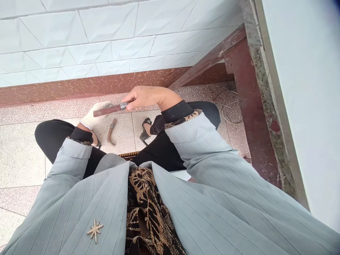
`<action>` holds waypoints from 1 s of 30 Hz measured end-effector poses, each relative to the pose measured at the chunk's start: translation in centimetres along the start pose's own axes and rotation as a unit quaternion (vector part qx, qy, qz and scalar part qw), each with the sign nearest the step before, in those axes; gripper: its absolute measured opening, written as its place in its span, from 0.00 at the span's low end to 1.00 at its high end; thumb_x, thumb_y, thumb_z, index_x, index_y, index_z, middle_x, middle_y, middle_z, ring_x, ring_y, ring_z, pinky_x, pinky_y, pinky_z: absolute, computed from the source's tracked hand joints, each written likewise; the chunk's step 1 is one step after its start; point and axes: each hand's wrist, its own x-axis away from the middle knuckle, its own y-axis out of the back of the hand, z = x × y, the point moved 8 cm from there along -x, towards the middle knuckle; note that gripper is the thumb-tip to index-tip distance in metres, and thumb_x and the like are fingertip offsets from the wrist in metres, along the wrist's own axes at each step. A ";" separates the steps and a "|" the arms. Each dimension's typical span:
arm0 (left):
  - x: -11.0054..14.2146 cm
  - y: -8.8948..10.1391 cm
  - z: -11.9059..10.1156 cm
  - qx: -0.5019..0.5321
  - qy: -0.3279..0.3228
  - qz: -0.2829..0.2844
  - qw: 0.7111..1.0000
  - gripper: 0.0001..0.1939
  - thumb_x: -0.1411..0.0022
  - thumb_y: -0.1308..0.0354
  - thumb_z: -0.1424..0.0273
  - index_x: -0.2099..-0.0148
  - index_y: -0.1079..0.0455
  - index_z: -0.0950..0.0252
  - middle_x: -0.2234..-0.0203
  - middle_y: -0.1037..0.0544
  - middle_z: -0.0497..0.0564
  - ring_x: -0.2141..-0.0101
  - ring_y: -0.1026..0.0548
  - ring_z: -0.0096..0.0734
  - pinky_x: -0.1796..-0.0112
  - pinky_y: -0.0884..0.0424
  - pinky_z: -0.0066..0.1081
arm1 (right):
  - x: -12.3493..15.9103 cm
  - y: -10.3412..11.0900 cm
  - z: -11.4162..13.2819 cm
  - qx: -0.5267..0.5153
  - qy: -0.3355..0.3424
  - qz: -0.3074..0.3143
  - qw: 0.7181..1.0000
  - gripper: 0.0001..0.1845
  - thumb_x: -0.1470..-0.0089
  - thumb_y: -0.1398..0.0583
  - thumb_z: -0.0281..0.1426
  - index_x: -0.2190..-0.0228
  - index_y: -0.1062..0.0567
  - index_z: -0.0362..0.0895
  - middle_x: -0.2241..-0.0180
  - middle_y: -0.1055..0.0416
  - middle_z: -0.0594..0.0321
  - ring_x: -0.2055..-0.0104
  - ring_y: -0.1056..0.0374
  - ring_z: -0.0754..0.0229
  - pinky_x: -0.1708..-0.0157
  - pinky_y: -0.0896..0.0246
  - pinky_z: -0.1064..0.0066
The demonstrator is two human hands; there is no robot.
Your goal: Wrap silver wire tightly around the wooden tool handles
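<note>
- Beside a white-tiled wall [111, 21], a person in a pale grey pinstriped jacket [212, 184] sits over a terrazzo-patterned floor [23, 152], both hands out in front of the knees.
- The bare right hand [145, 97] is closed in a pinch, thumb and fingers on the wire-bound end of a reddish-brown stick [107, 110]; the rest of its length juts out to the person's left.
- The left hand [91, 115], in a white knit glove, sits behind the stick's free end; its fingers are partly covered, and I cannot tell whether they grip it.
- The stick looks straight, blunt-ended and matte, with silvery wire coiled tightly at the held end.
- On the floor below, apart from both hands, lies a second brown piece [111, 134], gently curved, a greyish band near its upper end.
- At the right, a red-brown wooden frame [255, 109], scuffed and chipped, stands near a loosely looped pale cable [225, 115].
</note>
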 end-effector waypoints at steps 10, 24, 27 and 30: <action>0.2 -1.6 -1.7 -0.015 -0.059 0.045 0.997 0.17 0.29 0.52 0.58 0.63 0.29 0.64 0.70 0.26 0.48 0.67 0.29 0.31 0.61 0.33 0.33 | -0.6 4.2 -2.0 -0.081 -0.057 -0.309 0.946 0.14 0.31 0.41 0.41 0.58 0.20 0.45 0.67 0.23 0.58 0.66 0.30 0.58 0.66 0.36 0.68; 0.3 -0.9 -0.8 -0.012 -0.035 0.037 0.999 0.15 0.32 0.49 0.60 0.67 0.31 0.63 0.74 0.28 0.47 0.70 0.31 0.30 0.66 0.37 0.32 | -0.9 -2.9 -0.9 0.029 -0.036 0.168 0.985 0.11 0.40 0.33 0.31 0.56 0.15 0.40 0.73 0.24 0.65 0.70 0.32 0.64 0.64 0.39 0.71; 0.2 -0.3 -0.4 0.088 -0.035 0.005 0.995 0.16 0.30 0.50 0.58 0.64 0.31 0.63 0.72 0.28 0.48 0.71 0.31 0.29 0.65 0.33 0.32 | -0.1 2.0 0.2 -0.091 0.052 -0.067 0.992 0.12 0.39 0.34 0.37 0.57 0.17 0.44 0.69 0.23 0.65 0.70 0.34 0.65 0.65 0.39 0.71; 0.1 -0.5 -0.4 0.089 -0.038 0.002 0.995 0.16 0.29 0.51 0.58 0.64 0.31 0.63 0.73 0.29 0.47 0.71 0.32 0.28 0.65 0.34 0.31 | 0.3 4.5 -0.7 -0.154 0.041 -0.227 0.961 0.12 0.36 0.36 0.42 0.62 0.19 0.46 0.71 0.25 0.64 0.71 0.35 0.63 0.69 0.40 0.71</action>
